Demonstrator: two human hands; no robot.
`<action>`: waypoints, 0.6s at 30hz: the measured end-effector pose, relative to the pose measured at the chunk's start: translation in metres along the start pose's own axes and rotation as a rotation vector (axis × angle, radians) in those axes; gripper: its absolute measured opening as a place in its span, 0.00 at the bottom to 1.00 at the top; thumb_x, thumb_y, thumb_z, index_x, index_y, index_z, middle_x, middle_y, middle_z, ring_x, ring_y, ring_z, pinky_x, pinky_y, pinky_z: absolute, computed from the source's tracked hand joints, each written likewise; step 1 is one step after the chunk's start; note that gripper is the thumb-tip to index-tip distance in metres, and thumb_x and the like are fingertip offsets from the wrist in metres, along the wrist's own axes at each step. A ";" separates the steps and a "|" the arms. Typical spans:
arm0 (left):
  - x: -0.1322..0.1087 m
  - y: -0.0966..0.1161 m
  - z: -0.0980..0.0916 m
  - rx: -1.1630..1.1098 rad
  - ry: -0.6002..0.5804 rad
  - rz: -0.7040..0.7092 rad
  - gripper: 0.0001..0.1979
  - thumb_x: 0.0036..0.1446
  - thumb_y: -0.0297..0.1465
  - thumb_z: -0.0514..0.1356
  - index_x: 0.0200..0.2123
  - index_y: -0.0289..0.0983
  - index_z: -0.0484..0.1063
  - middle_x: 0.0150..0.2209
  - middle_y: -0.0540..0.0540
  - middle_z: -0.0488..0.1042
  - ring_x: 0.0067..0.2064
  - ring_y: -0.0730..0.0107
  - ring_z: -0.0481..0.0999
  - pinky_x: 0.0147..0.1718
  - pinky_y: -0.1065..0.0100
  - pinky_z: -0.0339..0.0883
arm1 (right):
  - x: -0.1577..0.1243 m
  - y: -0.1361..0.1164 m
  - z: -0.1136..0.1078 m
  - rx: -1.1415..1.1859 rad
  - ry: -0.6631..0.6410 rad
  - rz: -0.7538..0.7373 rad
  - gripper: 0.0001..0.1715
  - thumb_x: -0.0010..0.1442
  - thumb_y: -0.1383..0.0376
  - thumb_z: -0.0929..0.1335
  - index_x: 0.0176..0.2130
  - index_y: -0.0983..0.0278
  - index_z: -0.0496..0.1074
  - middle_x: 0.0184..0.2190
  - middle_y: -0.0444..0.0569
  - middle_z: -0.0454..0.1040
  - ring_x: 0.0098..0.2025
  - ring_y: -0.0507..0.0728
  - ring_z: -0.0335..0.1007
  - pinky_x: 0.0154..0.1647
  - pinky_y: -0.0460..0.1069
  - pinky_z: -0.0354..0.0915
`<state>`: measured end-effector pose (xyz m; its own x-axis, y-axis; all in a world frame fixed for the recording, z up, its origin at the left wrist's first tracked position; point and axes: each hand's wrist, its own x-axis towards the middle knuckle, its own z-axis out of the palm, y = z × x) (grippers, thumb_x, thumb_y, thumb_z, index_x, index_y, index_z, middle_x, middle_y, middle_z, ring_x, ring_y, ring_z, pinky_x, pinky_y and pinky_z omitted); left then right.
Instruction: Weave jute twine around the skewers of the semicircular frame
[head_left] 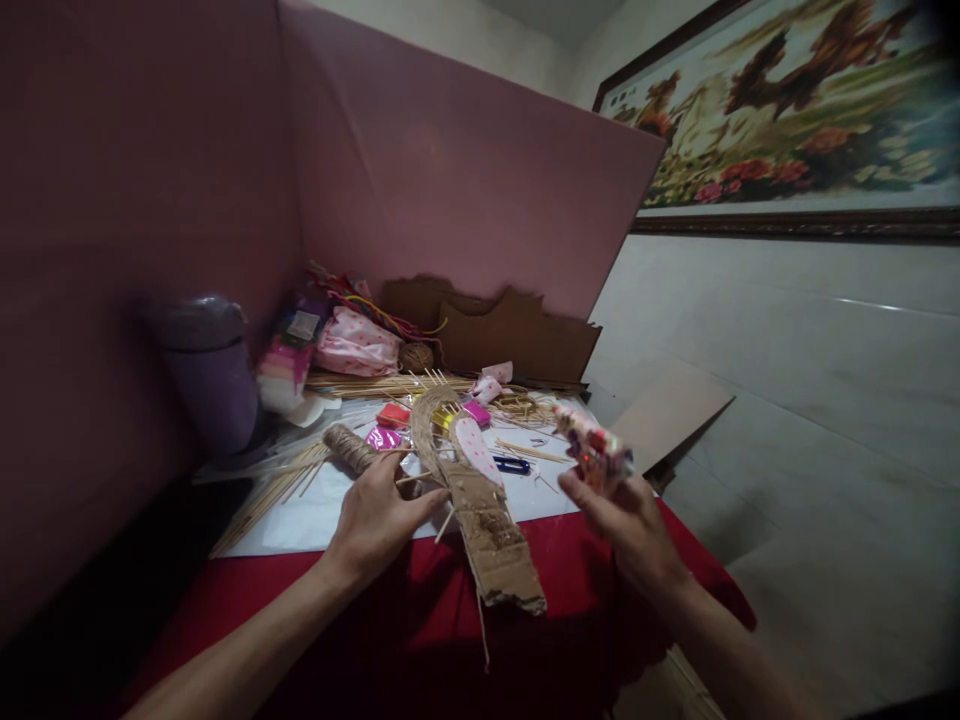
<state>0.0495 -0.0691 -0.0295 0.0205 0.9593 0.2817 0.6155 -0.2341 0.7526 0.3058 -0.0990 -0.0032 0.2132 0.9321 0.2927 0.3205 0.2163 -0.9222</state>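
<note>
My left hand rests on the table, its fingers pressed against the left edge of a long curved cardboard piece partly wrapped in brown twine. A thin wooden stick lies under its fingers. A spool of brown twine sits just beyond that hand. My right hand is raised at the right of the cardboard and closed round a small colourful object with red and white parts, blurred by motion. Blue-handled scissors lie between the hands on white paper.
A red cloth covers the table. At the back lie bundles of thin sticks, pink fabric, coloured clay blocks, cardboard cut-outs and a purple jar. Pink boards wall the left and back. A framed painting hangs at right.
</note>
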 end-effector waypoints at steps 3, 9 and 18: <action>-0.001 -0.001 0.000 0.006 -0.006 -0.002 0.28 0.47 0.43 0.62 0.47 0.32 0.68 0.43 0.38 0.75 0.42 0.56 0.75 0.39 0.60 0.67 | -0.009 0.007 0.005 -0.099 -0.184 -0.019 0.22 0.49 0.54 0.72 0.38 0.63 0.65 0.33 0.48 0.72 0.33 0.55 0.68 0.31 0.47 0.64; -0.001 0.000 0.000 0.008 -0.009 0.000 0.27 0.47 0.43 0.62 0.47 0.32 0.68 0.41 0.39 0.75 0.40 0.57 0.75 0.39 0.60 0.67 | -0.016 0.030 0.017 0.122 -0.375 0.244 0.33 0.40 0.56 0.76 0.42 0.62 0.62 0.30 0.45 0.72 0.33 0.56 0.69 0.35 0.50 0.64; -0.001 0.000 0.001 0.032 -0.018 0.006 0.27 0.48 0.46 0.60 0.46 0.33 0.69 0.40 0.39 0.75 0.39 0.57 0.75 0.38 0.59 0.67 | -0.013 0.030 0.021 0.248 -0.461 0.239 0.31 0.36 0.66 0.76 0.39 0.62 0.63 0.30 0.41 0.69 0.33 0.54 0.65 0.35 0.48 0.61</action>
<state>0.0496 -0.0697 -0.0303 0.0386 0.9606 0.2752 0.6401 -0.2352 0.7314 0.2929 -0.0987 -0.0405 -0.1891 0.9817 -0.0207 0.0750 -0.0066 -0.9972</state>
